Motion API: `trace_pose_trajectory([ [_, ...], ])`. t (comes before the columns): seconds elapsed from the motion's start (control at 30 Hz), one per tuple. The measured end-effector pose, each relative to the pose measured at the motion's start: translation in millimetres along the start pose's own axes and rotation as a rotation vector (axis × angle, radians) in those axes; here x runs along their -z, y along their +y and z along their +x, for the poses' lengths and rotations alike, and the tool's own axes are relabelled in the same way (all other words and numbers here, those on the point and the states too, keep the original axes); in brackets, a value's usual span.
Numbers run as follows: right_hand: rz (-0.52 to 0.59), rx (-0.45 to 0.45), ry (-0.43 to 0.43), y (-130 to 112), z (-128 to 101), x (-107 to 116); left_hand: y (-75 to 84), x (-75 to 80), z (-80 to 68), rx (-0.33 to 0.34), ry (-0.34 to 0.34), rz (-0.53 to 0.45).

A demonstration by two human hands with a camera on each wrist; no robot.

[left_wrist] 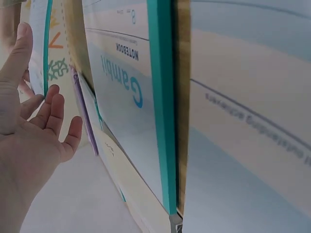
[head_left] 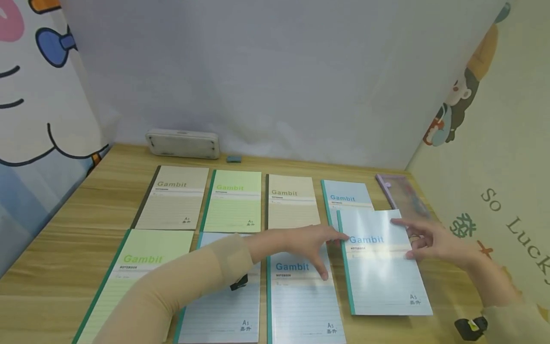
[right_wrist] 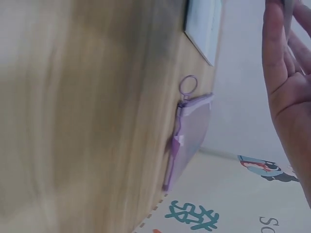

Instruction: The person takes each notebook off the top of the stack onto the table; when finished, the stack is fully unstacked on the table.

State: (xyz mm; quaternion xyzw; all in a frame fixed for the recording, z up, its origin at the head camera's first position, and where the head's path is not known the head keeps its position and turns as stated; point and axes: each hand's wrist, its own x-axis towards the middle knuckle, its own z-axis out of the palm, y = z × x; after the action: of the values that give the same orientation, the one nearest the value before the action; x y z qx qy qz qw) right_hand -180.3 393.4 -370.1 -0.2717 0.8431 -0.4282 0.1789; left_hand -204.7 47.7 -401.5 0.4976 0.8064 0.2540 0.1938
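Note:
In the head view, a light blue Gambit notebook (head_left: 382,282) with a teal spine is raised at the right of the rows. My right hand (head_left: 438,243) grips its right edge, thumb on the cover and other fingers behind. My left hand (head_left: 307,241) reaches over to the spine side, one fingertip at the teal edge and the thumb spread apart from it. The left wrist view shows the left fingers (left_wrist: 56,109) loosely bent beside the raised notebook (left_wrist: 39,43). Below the left hand lies another blue notebook (head_left: 301,306). A further blue one (head_left: 348,191) is partly covered behind the held notebook.
Beige notebooks (head_left: 176,200) (head_left: 292,205) and green notebooks (head_left: 238,210) (head_left: 142,282) lie in two rows on the wooden table (head_left: 38,286). A purple-edged zip pouch (right_wrist: 194,126) lies at the far right. Against the back wall are a pale case (head_left: 182,144) and a small grey-blue block (head_left: 234,159).

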Motion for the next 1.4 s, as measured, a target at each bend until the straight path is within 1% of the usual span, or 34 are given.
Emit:
trace_pose_trajectory([
  [0.1, 0.093, 0.03, -0.071, 5.9, -3.7, -8.8, -1.5, -4.5, -3.2, -0.007, -0.047, 0.026],
  [0.2, 0.133, 0.016, -0.104, 10.1, -7.3, -17.7, -1.7, -8.1, -6.3, -0.011, -0.088, 0.05],
  [0.33, 0.131, 0.006, -0.103, 15.9, -11.4, -26.6, 0.4, -14.5, -9.5, 0.0, -0.123, 0.123],
  [0.47, 0.143, 0.036, -0.119, 24.7, -14.8, -33.0, 4.0, -21.0, -11.0, 0.015, -0.154, 0.18],
  [0.6, 0.161, 0.084, -0.154, 31.9, -16.9, -38.7, 7.4, -26.3, -11.3, 0.021, -0.172, 0.256],
  [0.7, 0.155, 0.096, -0.16, 35.2, -18.0, -42.6, 8.8, -28.8, -11.2, 0.021, -0.182, 0.303],
  [0.87, 0.096, 0.139, -0.166, 43.0, -17.9, -47.6, 7.9, -30.0, -10.0, 0.014, -0.18, 0.349],
  [1.03, -0.053, 0.174, -0.147, 44.4, -14.4, -48.0, 3.7, -28.8, -8.0, 0.011, -0.174, 0.384],
  [1.1, -0.12, 0.175, -0.135, 43.1, -12.4, -47.1, 1.8, -28.6, -7.4, 0.008, -0.173, 0.392],
  [1.17, -0.164, 0.161, -0.129, 42.3, -10.7, -46.3, 0.5, -28.6, -7.0, 0.001, -0.172, 0.398],
  [1.3, -0.179, 0.119, -0.135, 43.1, -10.3, -45.2, -0.6, -29.0, -6.9, -0.012, -0.167, 0.394],
  [1.4, -0.191, 0.108, -0.136, 43.3, -10.2, -44.1, -1.2, -28.9, -7.3, -0.014, -0.168, 0.386],
])
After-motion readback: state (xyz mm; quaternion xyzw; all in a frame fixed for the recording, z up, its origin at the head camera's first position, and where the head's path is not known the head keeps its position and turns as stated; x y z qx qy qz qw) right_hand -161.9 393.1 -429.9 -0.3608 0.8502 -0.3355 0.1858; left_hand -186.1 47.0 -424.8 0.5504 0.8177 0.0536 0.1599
